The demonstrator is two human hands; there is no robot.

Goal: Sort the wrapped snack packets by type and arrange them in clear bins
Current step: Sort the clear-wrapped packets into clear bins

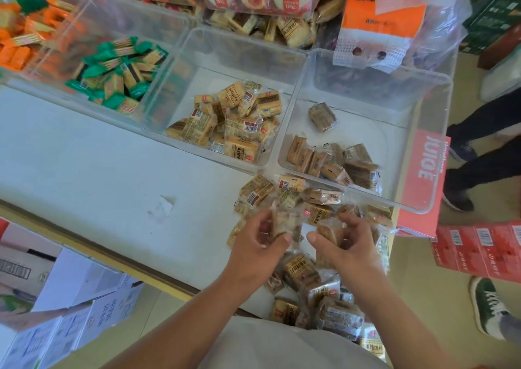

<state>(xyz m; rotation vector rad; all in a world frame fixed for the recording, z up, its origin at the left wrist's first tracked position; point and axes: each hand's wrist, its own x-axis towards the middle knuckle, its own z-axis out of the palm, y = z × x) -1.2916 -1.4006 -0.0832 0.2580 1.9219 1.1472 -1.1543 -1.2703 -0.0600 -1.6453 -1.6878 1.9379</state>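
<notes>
I judge the sorting partly done: the middle bin (214,58) holds pale packets (234,120), the right bin (366,86) darker packets (332,160); a loose pile (296,196) lies unsorted at the counter's (84,148) near right corner; my left hand (260,236) pinches a brown packet (284,225); my right hand (346,244) curls round a second packet (327,232).

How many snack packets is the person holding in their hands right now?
2. The first packet is gripped in the left hand; the second packet is in the right hand, both above the loose pile. Fingers may hide another.
</notes>
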